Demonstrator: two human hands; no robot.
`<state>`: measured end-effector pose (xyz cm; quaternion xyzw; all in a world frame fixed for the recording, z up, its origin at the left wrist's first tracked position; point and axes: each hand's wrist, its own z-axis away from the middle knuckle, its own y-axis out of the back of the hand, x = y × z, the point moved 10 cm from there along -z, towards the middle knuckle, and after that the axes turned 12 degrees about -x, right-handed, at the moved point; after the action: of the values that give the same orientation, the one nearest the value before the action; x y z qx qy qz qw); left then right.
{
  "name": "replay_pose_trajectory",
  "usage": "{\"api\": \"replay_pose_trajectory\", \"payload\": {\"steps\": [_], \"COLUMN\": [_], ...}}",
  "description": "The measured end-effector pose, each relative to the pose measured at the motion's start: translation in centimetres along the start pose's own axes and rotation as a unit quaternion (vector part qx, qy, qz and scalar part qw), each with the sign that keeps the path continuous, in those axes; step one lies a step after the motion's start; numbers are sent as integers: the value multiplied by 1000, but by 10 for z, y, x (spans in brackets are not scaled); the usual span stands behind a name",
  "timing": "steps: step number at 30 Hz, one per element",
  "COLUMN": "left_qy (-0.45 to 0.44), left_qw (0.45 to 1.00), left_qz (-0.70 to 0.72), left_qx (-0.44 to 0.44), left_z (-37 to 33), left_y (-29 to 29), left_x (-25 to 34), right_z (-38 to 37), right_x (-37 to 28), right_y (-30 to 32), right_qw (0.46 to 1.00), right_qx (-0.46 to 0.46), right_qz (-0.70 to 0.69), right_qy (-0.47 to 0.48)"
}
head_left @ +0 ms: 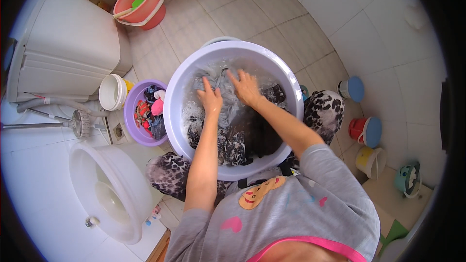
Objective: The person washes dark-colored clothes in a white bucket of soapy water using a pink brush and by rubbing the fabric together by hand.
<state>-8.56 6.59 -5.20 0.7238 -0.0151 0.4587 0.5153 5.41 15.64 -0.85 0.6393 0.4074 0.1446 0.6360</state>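
A large pale lavender basin [173, 116] of cloudy, foamy water stands between my knees. Over its far half, my left hand [211, 98] has its index finger stretched and thumb apart, at the left edge of a wet grey garment [226, 98]. To the right, my right hand [246, 87] spreads its fingers beside the same cloth, slightly smeared by motion. Neither hand visibly grips the cloth. Black-and-white patterned cloth [232, 148] lies soaked in the near part, and dark cloth [264, 138] sits under the water below my right forearm.
A purple basin [128, 125] with colourful small clothes stands left of the large one, near a white bucket [112, 92]. A big white tub [109, 199] and a brush [80, 123] are farther left. Several small buckets, including a red one [357, 130], line the right wall.
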Motion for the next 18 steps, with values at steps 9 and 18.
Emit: {"api": "replay_pose_trajectory", "payload": {"steps": [9,18], "left_qy": [264,-99], "left_qw": [747,930], "left_qz": [602,289], "left_qx": [-97,-206], "left_z": [12,10], "left_y": [-42,-47], "left_x": [0,12], "right_z": [4,22], "right_x": [-8,-86], "right_y": [10,35], "right_qw": [932,959], "right_qx": [90,100], "right_qz": [-329,-246], "right_qy": [-122,95]}}
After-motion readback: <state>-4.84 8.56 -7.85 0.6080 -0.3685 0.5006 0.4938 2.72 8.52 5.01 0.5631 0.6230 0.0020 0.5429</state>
